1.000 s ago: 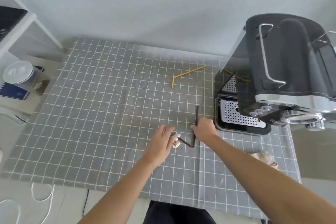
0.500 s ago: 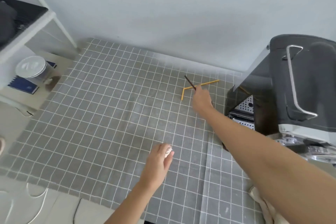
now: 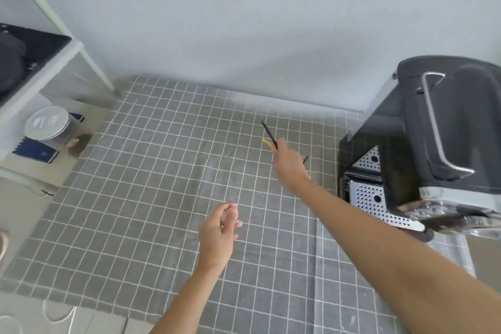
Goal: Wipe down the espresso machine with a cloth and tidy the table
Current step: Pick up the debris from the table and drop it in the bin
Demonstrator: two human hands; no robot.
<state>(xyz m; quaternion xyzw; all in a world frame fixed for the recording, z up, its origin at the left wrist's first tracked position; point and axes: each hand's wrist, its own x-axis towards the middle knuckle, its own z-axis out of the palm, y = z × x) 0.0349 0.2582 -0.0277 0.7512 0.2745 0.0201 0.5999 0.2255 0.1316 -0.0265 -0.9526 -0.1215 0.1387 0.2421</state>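
A black and silver espresso machine [image 3: 444, 127] stands at the right on a grey checked tablecloth [image 3: 151, 187]; its perforated drip tray [image 3: 371, 200] faces left. My right hand [image 3: 288, 163] reaches over the cloth near the machine and is closed on a dark brown straw [image 3: 268, 131] and a yellow straw [image 3: 267, 142], whose ends stick out above my fingers. My left hand [image 3: 219, 236] hovers lower, fingers curled around a small pale scrap that is mostly hidden.
A white shelf frame [image 3: 54, 62] stands at the left with a dark object on top. Below it sit a lidded clear jar [image 3: 48, 125] and a blue notebook [image 3: 35, 153]. The white wall runs behind the table. A white cord [image 3: 57, 314] lies at the front left.
My right hand lifted the brown straw, carried it to the yellow straw and picked that up too. My left hand drew back toward me. The view shifted left, pushing the machine toward the edge.
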